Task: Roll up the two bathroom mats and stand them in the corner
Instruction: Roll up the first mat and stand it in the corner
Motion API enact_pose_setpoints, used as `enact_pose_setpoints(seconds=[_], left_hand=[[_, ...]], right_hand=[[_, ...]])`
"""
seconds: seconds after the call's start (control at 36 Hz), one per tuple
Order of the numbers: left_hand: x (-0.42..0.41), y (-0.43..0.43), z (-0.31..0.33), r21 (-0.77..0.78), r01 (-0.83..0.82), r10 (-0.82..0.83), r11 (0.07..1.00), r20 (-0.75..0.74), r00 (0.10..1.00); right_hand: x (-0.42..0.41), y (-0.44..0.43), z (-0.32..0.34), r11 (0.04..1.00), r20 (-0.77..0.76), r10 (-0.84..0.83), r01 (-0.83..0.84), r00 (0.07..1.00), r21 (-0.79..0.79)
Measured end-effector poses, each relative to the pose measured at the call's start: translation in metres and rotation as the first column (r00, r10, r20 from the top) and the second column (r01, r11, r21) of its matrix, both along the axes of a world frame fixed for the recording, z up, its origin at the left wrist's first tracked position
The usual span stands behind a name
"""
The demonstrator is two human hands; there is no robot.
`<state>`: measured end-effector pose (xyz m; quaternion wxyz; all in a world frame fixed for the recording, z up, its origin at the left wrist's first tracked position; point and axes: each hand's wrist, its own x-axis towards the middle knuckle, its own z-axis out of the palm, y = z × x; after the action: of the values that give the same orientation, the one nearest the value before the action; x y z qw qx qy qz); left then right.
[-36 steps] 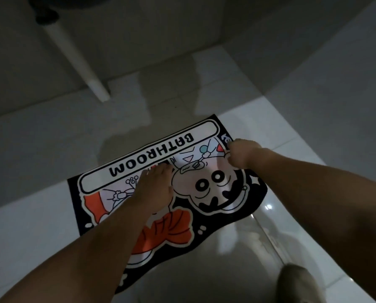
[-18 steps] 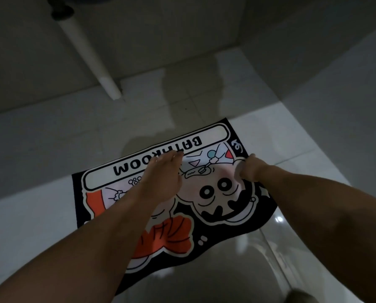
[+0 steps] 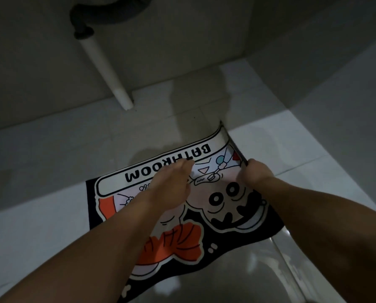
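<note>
One bathroom mat (image 3: 228,206) lies on the pale tiled floor (image 3: 51,226), black-bordered, with cartoon figures in white, orange and black. A white banner along its far edge carries the word "BATHROOM" in black capitals, upside down from the wearer's side. No other writing can be read. The left hand (image 3: 171,184) rests palm-down on the middle of the mat, its fingers straight and reaching onto the banner, where they cover part of the middle letters; its grip is slack and holds nothing. The right hand (image 3: 254,171) has its grip closed on the mat's right-hand edge, fingers curled over it, and that edge and the far right corner stand up off the floor and curl inward, while the rest of the mat lies flat. Beyond the mat, a white pipe (image 3: 104,60) slants down from a dark fitting (image 3: 82,29) to the floor at the foot of the wall (image 3: 182,51).
</note>
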<state>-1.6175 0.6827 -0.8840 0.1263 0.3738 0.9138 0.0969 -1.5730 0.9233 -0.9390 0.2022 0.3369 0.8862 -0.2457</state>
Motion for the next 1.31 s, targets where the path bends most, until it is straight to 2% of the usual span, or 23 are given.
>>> enact_pose_setpoints(seconds=[0.14,0.28,0.42,0.5,0.61,0.69,0.78,0.89,0.97,1.06,1.14,1.22,1.31], left_hand=[[-0.008,0.004,0.017,0.122,0.0,0.003,0.992,-0.019,1.0],[-0.018,0.017,0.043,0.182,-0.031,0.038,0.983,-0.033,0.999],[-0.024,0.018,0.065,0.181,0.027,-0.004,0.983,-0.128,0.992],[-0.034,0.009,0.074,0.173,0.001,0.015,0.985,-0.091,0.996],[-0.04,-0.007,0.089,0.119,-0.039,0.033,0.992,0.055,0.998],[-0.038,-0.017,0.106,0.069,-0.024,0.023,0.997,0.017,1.0],[-0.033,-0.03,0.132,0.075,-0.042,0.043,0.996,-0.014,0.999],[-0.022,-0.046,0.168,0.094,-0.061,0.073,0.994,-0.126,0.989],[-0.015,-0.051,0.18,0.095,-0.082,0.094,0.992,-0.13,0.987],[-0.01,-0.052,0.176,0.077,-0.039,0.048,0.996,-0.119,0.992],[-0.013,-0.049,0.17,-0.005,0.006,-0.007,1.0,-0.086,0.996],[-0.017,-0.041,0.167,-0.09,0.033,-0.039,0.995,-0.063,0.997],[-0.021,-0.034,0.167,-0.18,0.002,-0.015,0.984,-0.074,0.997]], right_hand=[[-0.002,-0.009,0.044,0.975,-0.124,0.2,-0.185,0.972,0.121],[0.001,-0.018,0.1,0.917,-0.167,0.388,-0.36,0.907,0.172],[-0.001,-0.028,0.142,0.771,-0.208,0.628,-0.566,0.75,0.292],[-0.002,-0.037,0.163,0.669,-0.161,0.734,-0.659,0.66,0.345],[-0.007,-0.042,0.183,0.549,-0.095,0.816,-0.715,0.57,0.432],[-0.007,-0.046,0.193,0.431,-0.068,0.885,-0.752,0.461,0.5],[-0.007,-0.053,0.21,0.278,-0.077,0.954,-0.752,0.291,0.598],[-0.014,-0.06,0.234,0.252,-0.182,0.968,-0.701,0.175,0.667],[-0.017,-0.058,0.239,0.217,-0.197,0.974,-0.686,0.109,0.695],[-0.016,-0.054,0.235,0.195,-0.175,0.98,-0.692,0.1,0.695],[-0.013,-0.05,0.23,0.202,-0.137,0.979,-0.719,0.149,0.664],[-0.014,-0.047,0.225,0.171,-0.043,0.98,-0.726,0.192,0.666],[-0.015,-0.043,0.221,0.18,0.002,0.97,-0.722,0.244,0.668]])
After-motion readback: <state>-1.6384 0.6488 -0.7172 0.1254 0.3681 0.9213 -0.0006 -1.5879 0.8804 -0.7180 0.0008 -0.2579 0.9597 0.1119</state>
